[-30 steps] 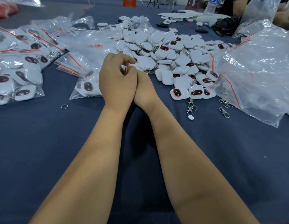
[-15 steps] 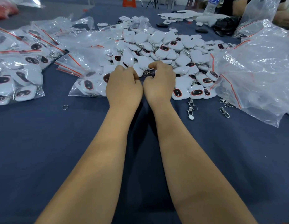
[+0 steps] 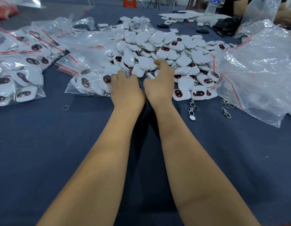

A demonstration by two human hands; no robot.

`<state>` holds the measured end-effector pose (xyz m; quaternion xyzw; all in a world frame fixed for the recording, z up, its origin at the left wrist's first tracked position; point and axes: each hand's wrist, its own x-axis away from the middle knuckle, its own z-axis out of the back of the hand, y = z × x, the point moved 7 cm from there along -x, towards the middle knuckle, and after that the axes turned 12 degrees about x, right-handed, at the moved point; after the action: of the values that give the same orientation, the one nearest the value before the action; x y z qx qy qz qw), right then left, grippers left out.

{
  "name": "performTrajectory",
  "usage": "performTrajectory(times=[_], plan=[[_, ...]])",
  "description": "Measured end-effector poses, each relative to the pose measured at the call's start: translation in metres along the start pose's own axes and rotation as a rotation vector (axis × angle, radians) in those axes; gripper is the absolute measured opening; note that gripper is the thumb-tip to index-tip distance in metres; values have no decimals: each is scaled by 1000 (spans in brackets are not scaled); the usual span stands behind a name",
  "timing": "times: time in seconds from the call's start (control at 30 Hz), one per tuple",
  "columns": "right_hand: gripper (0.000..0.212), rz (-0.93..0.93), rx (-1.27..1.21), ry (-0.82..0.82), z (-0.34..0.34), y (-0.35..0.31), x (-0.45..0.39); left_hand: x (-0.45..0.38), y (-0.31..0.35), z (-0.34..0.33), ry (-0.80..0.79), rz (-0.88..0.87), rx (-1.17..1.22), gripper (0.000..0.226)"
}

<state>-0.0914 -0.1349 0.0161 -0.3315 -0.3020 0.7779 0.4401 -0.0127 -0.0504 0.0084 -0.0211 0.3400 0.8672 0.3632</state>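
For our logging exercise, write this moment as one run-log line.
left hand: curled at zip bag edge, grip unclear | right hand: curled over fob pile, grasp hidden | key ring: loose on cloth

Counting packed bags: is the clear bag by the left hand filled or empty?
Filled. Several white fobs show through the clear bag, which lies on the table beside the left hand.
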Motion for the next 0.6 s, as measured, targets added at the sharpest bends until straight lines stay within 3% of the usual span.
performTrajectory(times=[0.1, 0.23, 0.3, 0.47, 0.6], plan=[[53, -105, -369, -58, -6, 3, 1, -2, -4, 2, 19, 23, 45, 29], [55, -196, -594, -137, -16, 7, -1, -5, -9, 6, 44, 17, 182, 36], [52, -210, -603, -168, -20, 8, -2, -7, -12, 10, 69, 6, 263, 43], [19, -132, -519, -216, -22, 3, -1, -7, -15, 15, 117, 31, 483, 53], [17, -77, -502, -180, -19, 1, 0, -8, -16, 15, 130, 47, 533, 54]])
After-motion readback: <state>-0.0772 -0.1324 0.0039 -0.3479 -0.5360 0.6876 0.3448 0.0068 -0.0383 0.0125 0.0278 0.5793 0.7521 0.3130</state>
